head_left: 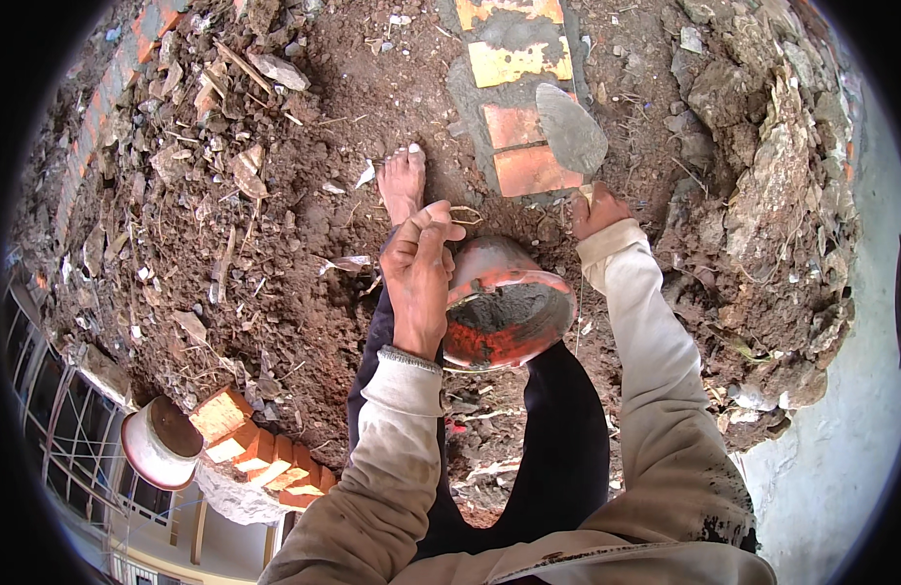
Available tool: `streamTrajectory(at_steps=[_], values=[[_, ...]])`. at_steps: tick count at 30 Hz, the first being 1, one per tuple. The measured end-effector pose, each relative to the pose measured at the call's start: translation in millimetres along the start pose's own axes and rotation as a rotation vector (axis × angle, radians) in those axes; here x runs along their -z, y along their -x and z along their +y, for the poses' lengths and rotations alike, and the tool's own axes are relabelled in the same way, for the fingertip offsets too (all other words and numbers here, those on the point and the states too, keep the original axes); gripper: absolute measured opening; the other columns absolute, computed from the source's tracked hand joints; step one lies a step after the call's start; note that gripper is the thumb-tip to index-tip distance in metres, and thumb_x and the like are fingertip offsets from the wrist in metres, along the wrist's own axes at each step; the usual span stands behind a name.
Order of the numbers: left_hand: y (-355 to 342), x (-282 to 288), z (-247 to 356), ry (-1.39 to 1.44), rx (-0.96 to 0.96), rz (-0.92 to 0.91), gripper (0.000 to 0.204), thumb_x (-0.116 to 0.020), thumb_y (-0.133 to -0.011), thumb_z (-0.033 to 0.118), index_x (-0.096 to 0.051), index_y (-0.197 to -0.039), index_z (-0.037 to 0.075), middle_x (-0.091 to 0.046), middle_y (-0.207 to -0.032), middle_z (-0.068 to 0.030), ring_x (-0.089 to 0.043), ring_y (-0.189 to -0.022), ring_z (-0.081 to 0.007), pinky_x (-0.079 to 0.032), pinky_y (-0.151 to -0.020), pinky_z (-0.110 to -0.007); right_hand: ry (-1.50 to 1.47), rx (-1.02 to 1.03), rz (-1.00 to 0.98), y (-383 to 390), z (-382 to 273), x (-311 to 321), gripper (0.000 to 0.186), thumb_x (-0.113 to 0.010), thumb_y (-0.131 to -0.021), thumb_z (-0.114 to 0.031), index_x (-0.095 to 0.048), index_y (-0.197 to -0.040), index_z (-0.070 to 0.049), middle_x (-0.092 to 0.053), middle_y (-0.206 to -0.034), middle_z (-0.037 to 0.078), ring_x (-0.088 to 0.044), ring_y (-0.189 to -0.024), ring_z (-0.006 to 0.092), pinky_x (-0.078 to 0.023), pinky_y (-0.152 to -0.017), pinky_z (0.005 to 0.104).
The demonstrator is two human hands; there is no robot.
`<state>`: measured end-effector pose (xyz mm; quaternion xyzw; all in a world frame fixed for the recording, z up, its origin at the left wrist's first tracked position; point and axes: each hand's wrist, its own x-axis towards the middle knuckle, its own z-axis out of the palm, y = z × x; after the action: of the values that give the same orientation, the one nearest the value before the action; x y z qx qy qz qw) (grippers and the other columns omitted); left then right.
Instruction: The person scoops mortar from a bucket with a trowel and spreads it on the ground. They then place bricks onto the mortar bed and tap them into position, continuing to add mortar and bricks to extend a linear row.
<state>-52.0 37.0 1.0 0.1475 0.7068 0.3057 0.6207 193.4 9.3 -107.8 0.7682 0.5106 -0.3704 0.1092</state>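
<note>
My left hand [421, 258] is closed on a thin loop, apparently a handle, above an orange-red bucket [509, 348] of grey wet mortar [504, 307] between my legs. My right hand [601, 210] grips a trowel [572, 132] by its short handle, its grey-coated blade over a strip of bricks [533, 171] with grey mortar around them, which runs up to the top of the view. My bare foot [402, 185] is on the soil beside the strip, just beyond my left hand.
Broken soil and rubble [177, 244] lie on both sides. A brick edging [109, 102] runs at upper left. Loose bricks [255, 448] and a pale bucket [161, 444] sit at lower left near a metal railing [51, 419]. A pale wall [850, 439] stands at the right.
</note>
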Motion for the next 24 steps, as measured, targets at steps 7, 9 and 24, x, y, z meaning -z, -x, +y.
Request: streamTrajectory(at_steps=[7,9,24], values=[[0.4,-5.4,1.9,-0.017,0.021,-0.013,0.025,-0.057,-0.094,0.022,-0.065,-0.107,0.002,-0.064,-0.08,-0.0004,-0.04,-0.053,-0.0015,-0.031,-0.047,-0.018,-0.331,0.128,-0.021,-15.5,38.2,-44.6,0.032,-0.055,-0.086,-0.028,-0.058,-0.102,-0.001,-0.064,-0.087,0.027,-0.06,-0.084,0.0457,-0.047,-0.077,0.0516],[0.3,-5.6,-1.2,-0.016,0.017,-0.018,0.025,-0.058,-0.094,0.022,-0.065,-0.107,0.002,-0.065,-0.08,-0.0005,-0.041,-0.052,-0.0015,-0.031,-0.047,-0.018,-0.379,0.288,-0.002,-13.1,40.3,-47.2,0.03,-0.053,-0.087,-0.028,-0.06,-0.097,-0.001,-0.061,-0.077,0.021,-0.058,-0.069,0.0373,-0.046,-0.064,0.0463],[1.9,-8.7,-1.0,-0.052,0.035,-0.021,0.025,-0.056,-0.094,0.02,-0.065,-0.108,0.002,-0.066,-0.082,-0.0014,-0.043,-0.054,-0.0018,-0.034,-0.047,-0.019,-0.239,0.047,-0.204,1.1,-31.4,-9.4,0.027,-0.043,-0.093,-0.022,-0.061,-0.105,-0.006,-0.061,-0.106,0.018,-0.057,-0.102,0.0365,-0.046,-0.088,0.0454]])
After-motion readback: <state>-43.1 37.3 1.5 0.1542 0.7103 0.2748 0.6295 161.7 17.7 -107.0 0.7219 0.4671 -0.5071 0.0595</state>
